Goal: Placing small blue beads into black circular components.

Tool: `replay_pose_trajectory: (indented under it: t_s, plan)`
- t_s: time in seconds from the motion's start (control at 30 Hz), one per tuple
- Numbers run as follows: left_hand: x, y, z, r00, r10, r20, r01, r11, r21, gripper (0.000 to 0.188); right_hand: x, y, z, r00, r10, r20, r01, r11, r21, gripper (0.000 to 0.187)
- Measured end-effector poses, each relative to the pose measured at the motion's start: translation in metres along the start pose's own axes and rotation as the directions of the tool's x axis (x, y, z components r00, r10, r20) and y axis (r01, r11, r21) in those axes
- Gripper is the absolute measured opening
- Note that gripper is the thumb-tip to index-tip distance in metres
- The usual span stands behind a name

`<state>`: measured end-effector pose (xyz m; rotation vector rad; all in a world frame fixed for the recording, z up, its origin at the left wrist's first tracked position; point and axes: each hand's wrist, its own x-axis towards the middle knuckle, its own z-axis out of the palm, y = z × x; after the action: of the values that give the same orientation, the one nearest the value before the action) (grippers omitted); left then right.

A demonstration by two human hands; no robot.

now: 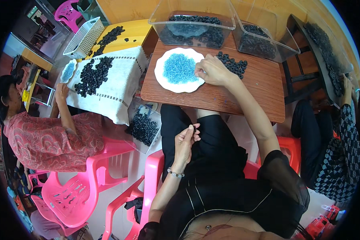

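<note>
Pinched right hand (209, 71) at the edge of a plate (159, 76) of blue beads (178, 68)

Thumb and fingers of the right hand are drawn together at the right rim of the white, scalloped plate; whether they hold anything, I cannot tell. The blue beads are heaped in the middle of that plate, which sits on a brown table (260, 86). Just right of the hand, small black pieces (237, 68) lie loose on the tabletop. The left hand (184, 143) is above the lap, thumb tip and forefinger pressed together; anything between them is too small to make out. A beaded bracelet (176, 173) circles that wrist.

Along the table's far side stand two clear plastic bins (160, 31), both holding more black pieces. To the left, a co-worker's hand (61, 93) is near a small dish (74, 65) of blue beads; black pieces also cover part of a white cloth (124, 80).
</note>
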<state>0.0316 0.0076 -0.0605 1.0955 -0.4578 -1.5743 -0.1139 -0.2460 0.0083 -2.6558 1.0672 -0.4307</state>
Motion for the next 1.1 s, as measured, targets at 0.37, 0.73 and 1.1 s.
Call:
replay_pose_trajectory:
  t_s: [0.37,0.73,1.1]
  plan:
    - [0.000,-0.003,-0.002,1.000,-0.004,-0.011,0.004,1.000,-0.014,0.038,-0.008,0.001,-0.005,0.998,-0.041,-0.045,0.043,0.997,0.057,0.012]
    - [-0.002,-0.001,0.001,1.000,-0.002,-0.011,0.001,1.000,-0.013,0.036,-0.007,-0.009,0.000,1.000,0.018,0.023,-0.020,0.998,0.056,0.007]
    - [0.021,0.037,0.000,0.983,0.182,-0.020,-0.177,0.974,0.139,0.036,-0.012,-0.006,0.004,0.997,-0.009,-0.081,0.024,0.983,0.181,0.013]
